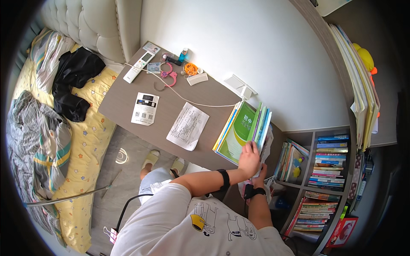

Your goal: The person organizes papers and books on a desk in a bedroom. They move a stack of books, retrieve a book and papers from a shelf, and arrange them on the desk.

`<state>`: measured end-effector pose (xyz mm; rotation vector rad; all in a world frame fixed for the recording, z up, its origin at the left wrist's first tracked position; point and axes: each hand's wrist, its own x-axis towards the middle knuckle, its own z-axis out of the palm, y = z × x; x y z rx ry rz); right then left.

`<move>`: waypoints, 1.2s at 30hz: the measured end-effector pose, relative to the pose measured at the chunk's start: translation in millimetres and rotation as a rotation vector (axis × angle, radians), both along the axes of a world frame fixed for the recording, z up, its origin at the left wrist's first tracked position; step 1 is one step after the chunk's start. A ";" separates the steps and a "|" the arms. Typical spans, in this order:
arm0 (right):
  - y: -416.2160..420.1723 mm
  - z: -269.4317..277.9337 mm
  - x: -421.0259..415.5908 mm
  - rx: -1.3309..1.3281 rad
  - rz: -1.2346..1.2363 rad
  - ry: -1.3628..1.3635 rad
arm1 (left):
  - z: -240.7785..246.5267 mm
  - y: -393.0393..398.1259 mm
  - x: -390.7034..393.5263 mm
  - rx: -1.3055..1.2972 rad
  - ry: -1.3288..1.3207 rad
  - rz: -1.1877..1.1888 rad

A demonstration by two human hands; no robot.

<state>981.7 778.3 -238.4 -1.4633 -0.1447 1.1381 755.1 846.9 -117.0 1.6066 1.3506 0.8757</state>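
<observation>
A row of thin books and workbooks (264, 120) stands at the right end of the desk. A green-covered workbook (238, 129) leans open-faced toward the left side, its cover bearing writing. My left hand (250, 158) reaches across my body, its fingers gripping the near edges of slim books just right of the green cover. Lower down and to the right is my right hand (262, 174), against the near right side of the row; its fingers are mostly hidden, so its grip is unclear. Both wrists wear black straps.
On the desk (153, 134) lie a printed leaflet (145, 108), a printed sheet (188, 126), a white remote control (139, 67), pink toy handcuffs (168, 75) and a comb (197, 79). A white cable (192, 101) runs to a wall plug. Book-filled shelves (302, 160) stand right; a bed (93, 140) left.
</observation>
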 end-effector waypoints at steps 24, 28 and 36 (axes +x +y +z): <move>3.0 16.6 -27.0 -0.002 0.059 -0.437 | -39.5 10.2 -25.5 -0.101 0.014 0.082; 13.5 28.9 -52.7 0.000 0.098 -0.567 | -67.1 16.8 -54.4 -0.070 0.242 0.098; 19.5 26.9 -62.7 -0.004 0.217 -0.697 | -98.8 28.6 -65.1 -0.203 0.278 -0.146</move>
